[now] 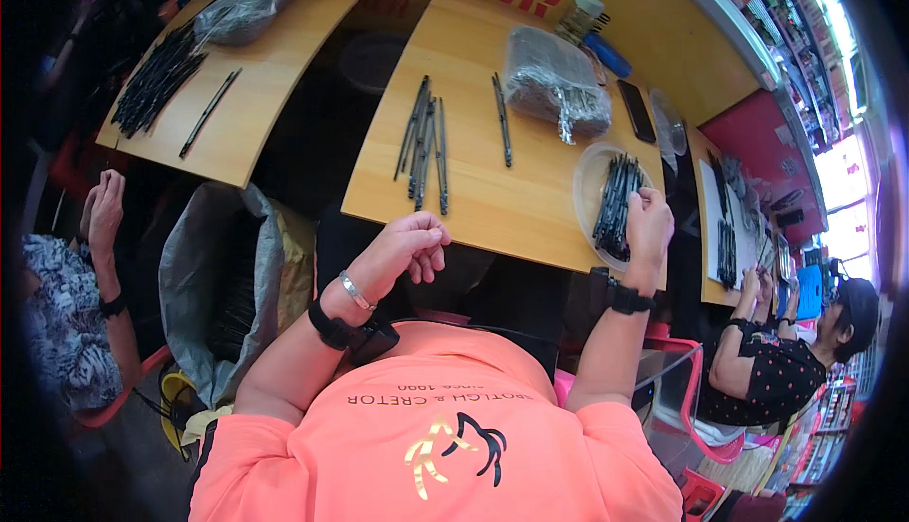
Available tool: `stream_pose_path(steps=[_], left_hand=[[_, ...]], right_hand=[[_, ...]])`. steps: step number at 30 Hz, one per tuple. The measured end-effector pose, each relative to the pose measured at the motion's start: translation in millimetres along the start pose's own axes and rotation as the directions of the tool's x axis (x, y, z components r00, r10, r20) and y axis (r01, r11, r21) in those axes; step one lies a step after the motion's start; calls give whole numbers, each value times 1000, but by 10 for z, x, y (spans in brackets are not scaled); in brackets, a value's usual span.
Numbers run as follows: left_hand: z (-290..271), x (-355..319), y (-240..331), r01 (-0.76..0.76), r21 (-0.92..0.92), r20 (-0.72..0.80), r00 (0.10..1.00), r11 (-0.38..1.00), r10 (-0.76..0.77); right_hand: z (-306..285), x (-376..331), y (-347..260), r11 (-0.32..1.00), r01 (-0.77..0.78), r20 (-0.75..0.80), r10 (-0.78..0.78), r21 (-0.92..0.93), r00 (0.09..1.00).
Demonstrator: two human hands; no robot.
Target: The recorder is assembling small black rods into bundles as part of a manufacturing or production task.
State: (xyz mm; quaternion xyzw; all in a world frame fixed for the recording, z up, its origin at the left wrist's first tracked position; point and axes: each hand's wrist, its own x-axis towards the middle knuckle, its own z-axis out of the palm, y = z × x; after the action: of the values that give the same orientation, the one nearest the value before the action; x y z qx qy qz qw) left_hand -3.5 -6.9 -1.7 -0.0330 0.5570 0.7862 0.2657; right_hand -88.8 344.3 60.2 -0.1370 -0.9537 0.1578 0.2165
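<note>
My right hand (650,227) is over a clear round plastic tub (581,181) at the table's right side. Its fingers and thumb are closed at the near-right side of a bundle of slim black rods (617,202); how many they grip is hidden. My left hand (414,244) hovers at the front table edge, its fingers loosely curled and a little apart, with nothing visible in them. Just beyond it lie several black rods (423,148), roughly side by side. Farther right, another slim black rod (502,120) lies apart from these.
A clear plastic bag of packed goods (557,82), a jar (580,17), a blue object (607,54) and a phone (637,111) are at the back right. On the left, another table (241,110) bears more rods. Below it stands a large sack (194,266). Co-workers sit on both sides.
</note>
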Motion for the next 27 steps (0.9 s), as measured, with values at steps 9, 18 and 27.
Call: stream_pose_path(steps=[9,18,27], left_hand=[[-65,0,53,-9,-17,-35,999,1000,8],[-74,-4,46,-12,-20,-37,999,1000,11],[109,25,-87,7,-20,5,1000,1000,-7]], right_hand=[[297,-717,-1218,783,86,416,-416,617,808],[711,-881,-1697,858,457,402,-513,234,758],[374,-1098,-1367,588,-482,749,-381,649,542]])
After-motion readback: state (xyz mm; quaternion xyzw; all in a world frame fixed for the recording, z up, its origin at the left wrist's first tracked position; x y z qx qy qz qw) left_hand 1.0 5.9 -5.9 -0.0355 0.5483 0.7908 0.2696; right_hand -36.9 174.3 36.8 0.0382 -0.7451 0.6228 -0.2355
